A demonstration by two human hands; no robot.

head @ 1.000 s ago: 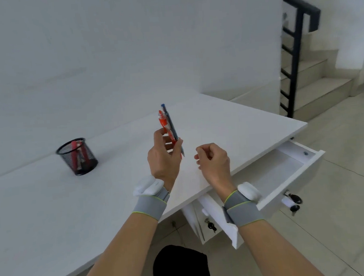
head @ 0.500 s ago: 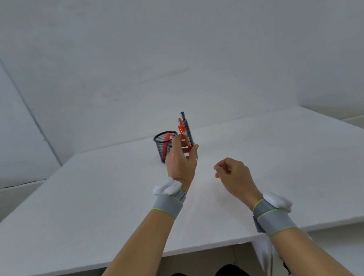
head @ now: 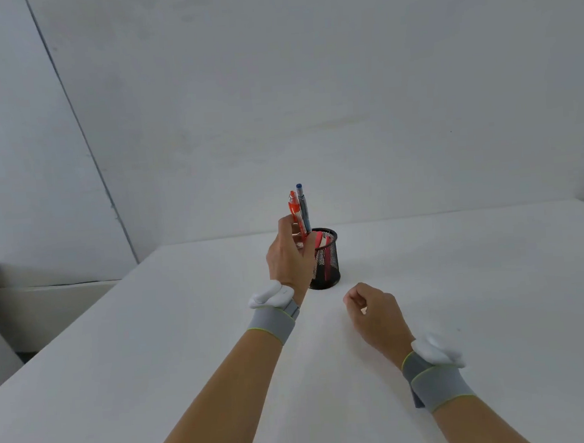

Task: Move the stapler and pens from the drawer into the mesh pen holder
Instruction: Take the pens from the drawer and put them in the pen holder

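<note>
A black mesh pen holder (head: pixel 330 269) stands on the white desk (head: pixel 462 277), with a red stapler (head: pixel 321 245) showing inside it. My left hand (head: pixel 288 260) is right beside the holder's left rim and grips two pens upright: a red pen (head: pixel 294 208) and a blue-grey pen (head: pixel 303 206). Their lower ends are hidden behind my fingers, at the holder's mouth. My right hand (head: pixel 374 311) hovers over the desk in front of the holder, fingers curled, holding nothing. The drawer is out of view.
A white wall rises just behind the desk. At the left a lower white ledge (head: pixel 45 296) adjoins the desk's edge.
My view has swung left, from the open drawer to the holder. My left hand carried the two pens forward until they reached the holder's rim. My right hand stayed curled and followed.
</note>
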